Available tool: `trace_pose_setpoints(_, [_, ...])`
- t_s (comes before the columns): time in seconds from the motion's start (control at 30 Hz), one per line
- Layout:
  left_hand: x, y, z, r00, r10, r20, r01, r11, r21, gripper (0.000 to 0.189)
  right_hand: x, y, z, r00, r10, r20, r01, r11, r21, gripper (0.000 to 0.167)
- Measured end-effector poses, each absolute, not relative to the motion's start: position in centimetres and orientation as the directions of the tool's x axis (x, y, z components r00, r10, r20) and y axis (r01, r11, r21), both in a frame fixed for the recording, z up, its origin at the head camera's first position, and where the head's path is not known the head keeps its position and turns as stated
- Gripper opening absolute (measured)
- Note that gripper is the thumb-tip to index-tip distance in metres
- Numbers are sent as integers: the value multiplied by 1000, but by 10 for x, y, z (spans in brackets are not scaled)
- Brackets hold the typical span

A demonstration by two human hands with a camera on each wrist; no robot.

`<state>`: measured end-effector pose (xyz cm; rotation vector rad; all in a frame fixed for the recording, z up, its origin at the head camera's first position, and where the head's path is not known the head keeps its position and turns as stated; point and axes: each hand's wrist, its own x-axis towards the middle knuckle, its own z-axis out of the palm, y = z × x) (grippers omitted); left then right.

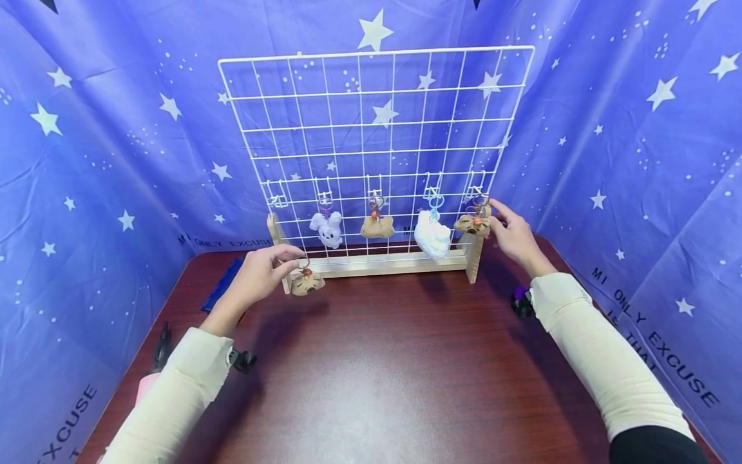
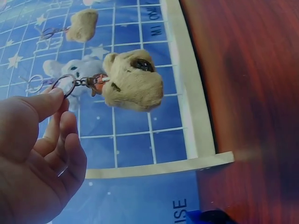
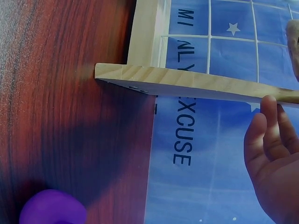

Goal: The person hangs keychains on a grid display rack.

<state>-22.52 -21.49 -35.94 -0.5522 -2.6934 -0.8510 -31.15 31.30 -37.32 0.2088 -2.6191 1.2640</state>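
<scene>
My left hand [image 1: 263, 274] pinches the metal ring of a tan animal plush keychain [image 1: 307, 283] between thumb and index finger. The plush dangles in front of the left end of a white wire grid rack [image 1: 377, 153]. At the rack's right end, my right hand [image 1: 513, 235] holds another tan plush keychain [image 1: 472, 224] by its ring, close to a hook [image 1: 476, 191]; whether the ring is on the hook I cannot tell. In the right wrist view, the other fingers [image 3: 268, 123] are beside the wooden post [image 3: 196, 81], while thumb and index finger are out of frame.
Between the hands hang a lilac plush [image 1: 327, 230], a tan plush [image 1: 377, 227] and a white plush [image 1: 431, 235]. A bare hook [image 1: 278, 201] is at the far left. A blue object [image 1: 223, 285] lies left on the dark red table [image 1: 377, 361]. Starry blue curtains [image 1: 637, 161] surround it.
</scene>
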Motion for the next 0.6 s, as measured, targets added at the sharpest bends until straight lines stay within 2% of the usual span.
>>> trace_pose_setpoints(0.37, [-232, -219, -345, -846, 228, 482, 466, 756, 460, 20, -312, 313, -374, -971, -17, 240, -197, 624, -756, 54])
trace_pose_setpoints(0.6, [-235, -221, -339, -813, 184, 553, 481, 748, 458, 21, -313, 313, -374, -964, -28, 263, -223, 619, -753, 53])
